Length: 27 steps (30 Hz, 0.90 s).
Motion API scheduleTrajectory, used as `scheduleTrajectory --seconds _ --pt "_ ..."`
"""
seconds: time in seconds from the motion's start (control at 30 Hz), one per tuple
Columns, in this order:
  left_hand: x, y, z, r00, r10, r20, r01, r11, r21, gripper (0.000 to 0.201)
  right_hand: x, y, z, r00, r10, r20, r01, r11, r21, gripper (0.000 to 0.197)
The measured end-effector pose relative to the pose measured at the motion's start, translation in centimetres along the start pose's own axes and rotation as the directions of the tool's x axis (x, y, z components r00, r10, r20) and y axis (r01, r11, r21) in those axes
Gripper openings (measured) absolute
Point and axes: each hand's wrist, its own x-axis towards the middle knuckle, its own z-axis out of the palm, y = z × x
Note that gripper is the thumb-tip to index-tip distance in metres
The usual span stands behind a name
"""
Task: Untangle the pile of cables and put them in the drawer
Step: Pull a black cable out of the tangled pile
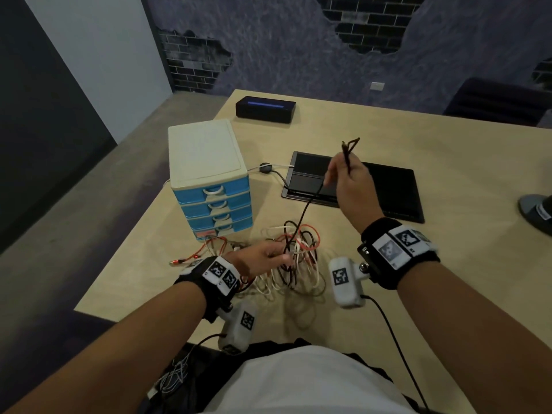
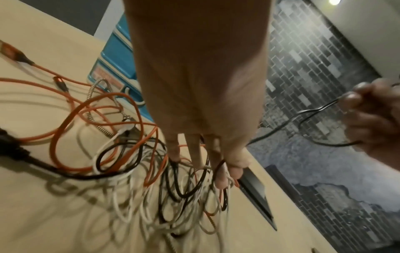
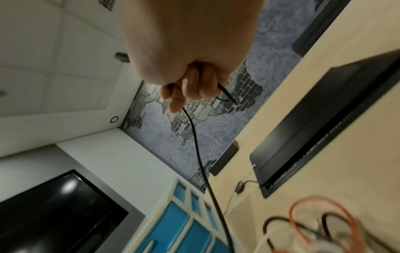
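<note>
A tangled pile of white, black and orange cables [image 1: 298, 264] lies on the wooden table in front of the small drawer unit [image 1: 209, 174], whose blue drawers are all closed. My left hand [image 1: 277, 256] reaches into the pile, its fingers [image 2: 225, 172] straight and pressing down among the loops [image 2: 151, 188]. My right hand [image 1: 346, 168] is raised above the table and grips a thin black cable [image 1: 307, 204]. The cable's folded end sticks up past the fist, and its length [image 3: 201, 154] runs down into the pile.
A black flat pad [image 1: 388, 189] lies behind the pile and a black box [image 1: 265, 110] sits at the far table edge. An orange cable end [image 1: 191, 259] trails left of the pile. A dark chair [image 1: 493, 100] and a shoe [image 1: 534, 210] are at the right.
</note>
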Motion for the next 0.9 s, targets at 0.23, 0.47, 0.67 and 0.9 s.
scheduleTrajectory --seconds 0.23,0.47,0.67,0.9 --pt "1.1 4.5 -2.0 0.928 0.13 -0.349 -0.152 0.988 -0.038 0.027 -2.0 1.8 0.6 0.935 0.048 0.351 0.156 0.835 -0.528 0.009" --pt "1.4 8.7 -6.0 0.773 0.046 -0.633 -0.303 0.903 -0.303 0.02 -3.8 2.7 2.1 0.915 0.155 0.373 -0.018 0.938 -0.346 0.02" --pt "1.0 7.8 -5.4 0.817 0.032 -0.576 -0.339 0.835 -0.434 0.025 -3.9 2.7 4.0 0.85 0.137 0.508 0.057 0.936 -0.348 0.022" --pt "-0.5 7.6 -7.6 0.789 -0.076 -0.609 -0.338 0.774 -0.535 0.031 -3.0 0.0 4.7 0.946 -0.139 0.293 0.192 0.968 -0.161 0.02"
